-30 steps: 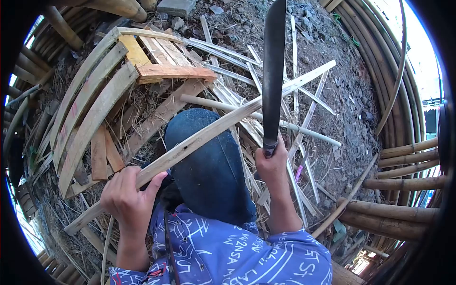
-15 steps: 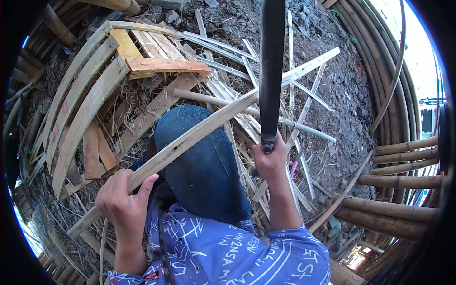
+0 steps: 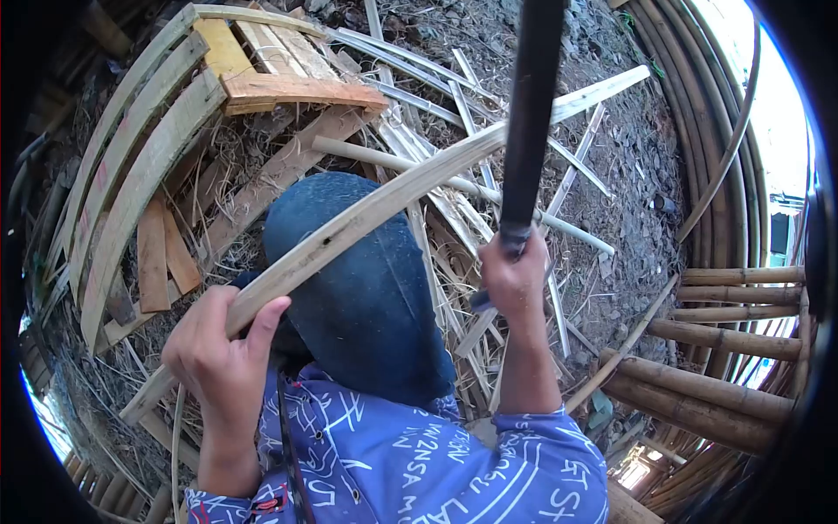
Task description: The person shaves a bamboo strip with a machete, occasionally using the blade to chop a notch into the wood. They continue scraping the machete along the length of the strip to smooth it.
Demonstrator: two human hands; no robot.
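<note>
Your left hand [image 3: 218,358] grips the slat [image 3: 358,229] lower left, right hand [image 3: 515,275] the machete [image 3: 529,122] right of centre; angle strokes away from the left.

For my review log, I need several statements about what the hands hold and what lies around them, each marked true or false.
1. The left hand grips a wooden strip. True.
2. The right hand is empty. False: it holds a machete.
3. In this view, the wooden strip crosses the denim-covered knee. True.
4. The left hand holds the pale pole. False: that pole lies among scattered strips.
</note>
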